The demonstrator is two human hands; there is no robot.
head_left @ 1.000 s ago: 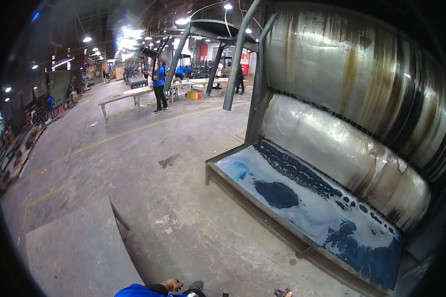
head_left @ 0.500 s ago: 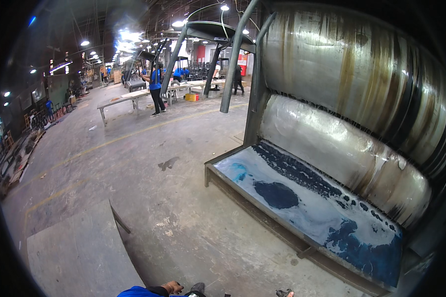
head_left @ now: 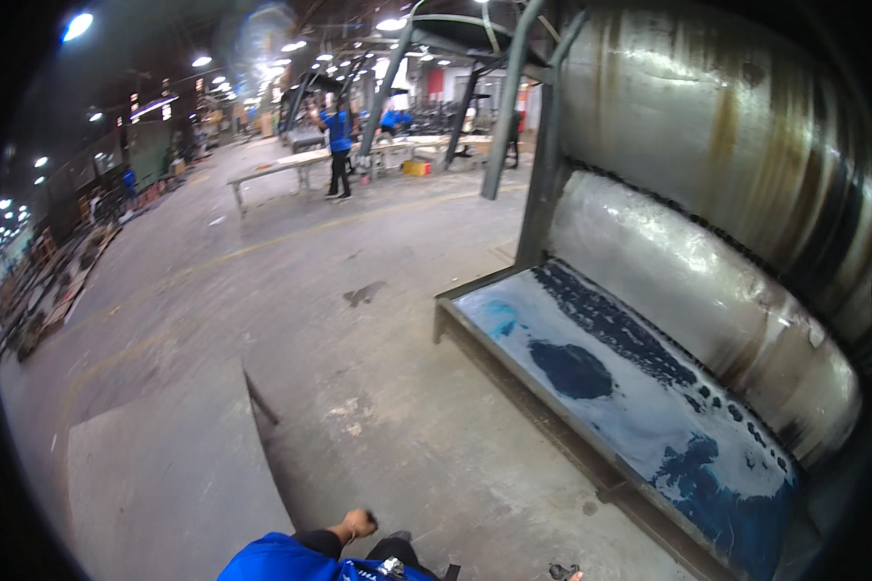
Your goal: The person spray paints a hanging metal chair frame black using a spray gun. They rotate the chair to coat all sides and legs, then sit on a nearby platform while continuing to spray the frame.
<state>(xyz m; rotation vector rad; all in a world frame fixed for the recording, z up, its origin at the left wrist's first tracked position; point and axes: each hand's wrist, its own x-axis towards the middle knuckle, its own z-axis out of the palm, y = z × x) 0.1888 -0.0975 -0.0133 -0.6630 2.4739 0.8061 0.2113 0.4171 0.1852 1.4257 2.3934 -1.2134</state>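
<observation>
My left hand [head_left: 358, 523] shows at the lower edge, past a dark cuff and a blue garment. Its fingers are curled, with a small dark patch at their tips; blur hides whether that is a thing held. At the lower edge, further right, only a fingertip of my right hand [head_left: 577, 576] comes into the picture. It sits against a small dark object [head_left: 560, 571] whose kind I cannot make out. On the right stands a large machine with two stained metal rollers [head_left: 688, 261]. Below them lies a shallow tray [head_left: 513, 385] of dark blue liquid under whitish foam.
A grey sheet-topped platform [head_left: 165, 465] stands at the lower left, with a dark leg sticking out. Farther off are long work tables [head_left: 281, 169], a person in blue [head_left: 339, 145] and a yellow-red box [head_left: 417, 168]. Concrete floor [head_left: 358, 339] lies between.
The whole view has swung left and down, so the machine and platform appear further right and higher. More of my left forearm shows; the left hand has risen in the picture.
</observation>
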